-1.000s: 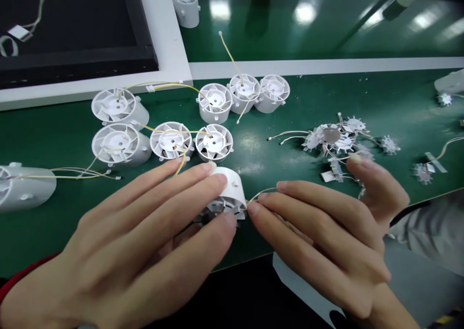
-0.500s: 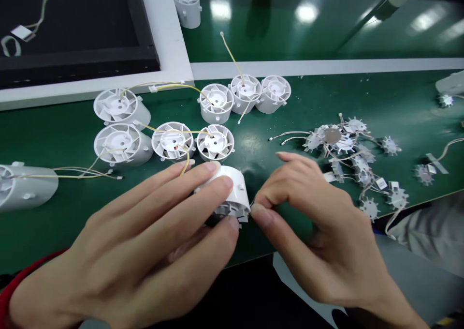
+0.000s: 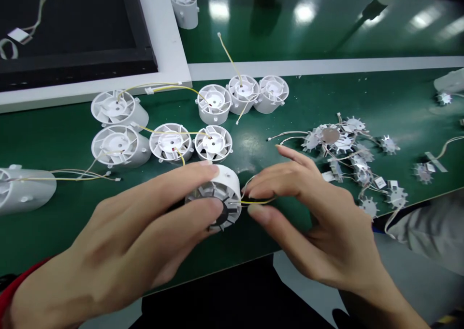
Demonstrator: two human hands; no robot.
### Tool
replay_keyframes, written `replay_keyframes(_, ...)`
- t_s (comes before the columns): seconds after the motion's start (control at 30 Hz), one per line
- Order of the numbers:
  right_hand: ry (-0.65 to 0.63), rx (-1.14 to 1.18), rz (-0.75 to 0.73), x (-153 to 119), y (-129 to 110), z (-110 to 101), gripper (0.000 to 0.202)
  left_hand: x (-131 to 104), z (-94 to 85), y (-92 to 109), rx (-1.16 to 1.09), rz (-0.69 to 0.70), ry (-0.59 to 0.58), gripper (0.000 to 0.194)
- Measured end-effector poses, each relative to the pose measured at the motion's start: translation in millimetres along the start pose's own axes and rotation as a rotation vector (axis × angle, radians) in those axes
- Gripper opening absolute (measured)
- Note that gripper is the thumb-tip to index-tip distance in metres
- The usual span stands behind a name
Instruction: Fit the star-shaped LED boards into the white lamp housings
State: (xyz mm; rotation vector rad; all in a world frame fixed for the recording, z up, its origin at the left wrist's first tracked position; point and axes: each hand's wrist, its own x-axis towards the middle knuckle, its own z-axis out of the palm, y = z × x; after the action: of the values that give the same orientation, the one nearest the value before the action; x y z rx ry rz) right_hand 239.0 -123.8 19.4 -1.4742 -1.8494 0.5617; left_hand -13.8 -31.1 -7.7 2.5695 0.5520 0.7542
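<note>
Here, left grip (image 3: pixel 141 222) pinches fan (image 3: pixel 230 180) (bench edge (image 3: pixel 217 271) near), right grip (image 3: pixel 319 222) parted around wires (image 3: pixel 250 202).

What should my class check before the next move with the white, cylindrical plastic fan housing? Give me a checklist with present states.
1. Left-hand grip secure on the white, cylindrical plastic fan housing: ok; a finger rests on its wall, the thumb over its dark round hub.
2. Housing level with the flat green tabletop: not ok; it is tilted.
3. Thin yellow wire led out past the rim: ok; it extends toward the right-hand grip.
4. Wire pinched firmly: cannot tell; it passes between thumb and fingers, contact unclear.
5. Flat, silvery toothed discs separated: not ok; several overlap in a pile.
</note>
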Motion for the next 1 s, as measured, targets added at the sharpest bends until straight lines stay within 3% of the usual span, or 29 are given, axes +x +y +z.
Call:
replay_keyframes(0.07,0.014,-0.122,-0.112,-1,1,1,0.013,5,1.5,2,-0.018,0.036,-0.037,0.042)
replay_keyframes(0.17,0.082,-0.275,-0.225,0,3,1,0.018,15,4.2,5,-0.154,-0.039,-0.056,0.028)
replay_keyframes(0.4,0.142,-0.406,-0.308,2,9,4,0.015,17,1.0,7,-0.285,-0.156,-0.110,0.033)
replay_keyframes(0.6,0.020,-0.152,-0.134,8,8,7,0.015,19,1.7,7,-0.157,-0.080,-0.192,0.022)
replay_keyframes(0.77,-0.056,0.006,0.036,11,7,8,0.017,15,3.3,5,-0.082,-0.041,-0.223,0.026)
replay_keyframes(1.0,-0.056,-0.088,-0.041,5,21,14,0.016,18,7.8,-7,-0.002,0.057,-0.263,0.029)
